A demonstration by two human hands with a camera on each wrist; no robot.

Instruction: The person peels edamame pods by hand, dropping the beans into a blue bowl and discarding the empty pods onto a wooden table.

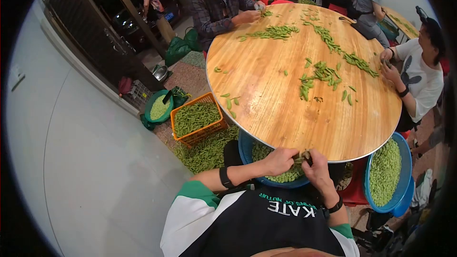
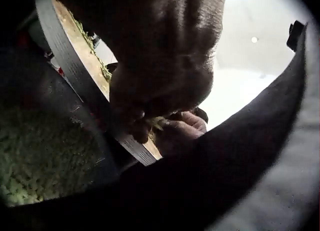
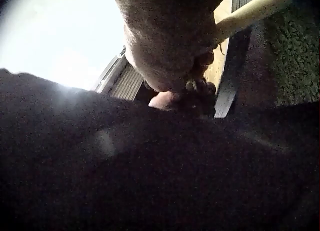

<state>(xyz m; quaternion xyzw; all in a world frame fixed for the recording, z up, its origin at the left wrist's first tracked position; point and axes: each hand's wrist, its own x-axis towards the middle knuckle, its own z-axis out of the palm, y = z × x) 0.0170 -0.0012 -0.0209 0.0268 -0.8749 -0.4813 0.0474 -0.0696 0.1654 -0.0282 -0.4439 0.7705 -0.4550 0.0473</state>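
Both my hands meet at the table's near edge, over a blue basin (image 1: 243, 154) of shelled green beans (image 1: 285, 177). My left hand (image 1: 280, 161) has its fingers curled in, pinching a small green bean pod (image 1: 298, 160). Close against it, my right hand (image 1: 317, 169) grips the same pod from the other side, with something dark at its fingertips. From the left wrist, the left hand (image 2: 165, 66) is a dark shape, and a pale bit of pod (image 2: 157, 123) shows between the fingers. In the right wrist view, the right hand (image 3: 165, 38) hides most of the pod.
Loose pods (image 1: 323, 74) lie across the round wooden table (image 1: 266, 100). An orange crate (image 1: 195, 135) of pods stands left, beside a pod heap (image 1: 209, 154) on the floor. A second blue basin (image 1: 408, 162) of beans is at right. Two people (image 1: 421, 74) (image 1: 214, 7) sit around the table.
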